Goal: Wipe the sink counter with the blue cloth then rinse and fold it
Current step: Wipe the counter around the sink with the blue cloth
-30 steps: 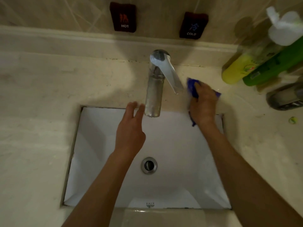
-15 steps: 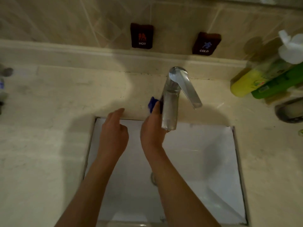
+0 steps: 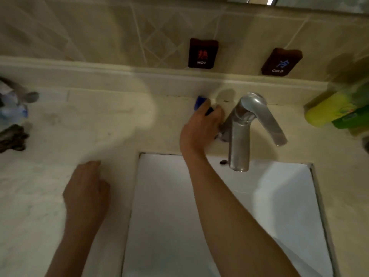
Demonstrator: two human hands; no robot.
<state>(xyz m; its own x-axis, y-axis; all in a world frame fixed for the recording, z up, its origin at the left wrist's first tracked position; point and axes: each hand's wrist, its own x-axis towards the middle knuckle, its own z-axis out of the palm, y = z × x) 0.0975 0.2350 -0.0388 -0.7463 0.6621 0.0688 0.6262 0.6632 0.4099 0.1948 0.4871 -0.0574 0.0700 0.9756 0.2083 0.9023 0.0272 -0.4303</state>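
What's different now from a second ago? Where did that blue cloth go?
The right hand carried the blue cloth from the tap's right side, across its front, to the back-left counter by the wall ledge. The left hand left the basin and now sits over the counter to its left. The cloth stayed gripped throughout; the tap shows no water running, and the bottles haven't moved.

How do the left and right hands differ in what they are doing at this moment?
The right hand presses the blue cloth on the counter behind the sink, beside the faucet; the left hand holds nothing. The right hand reaches far back near the wall; the left hand sits nearer, left of the sink. Both are bare and palm down.
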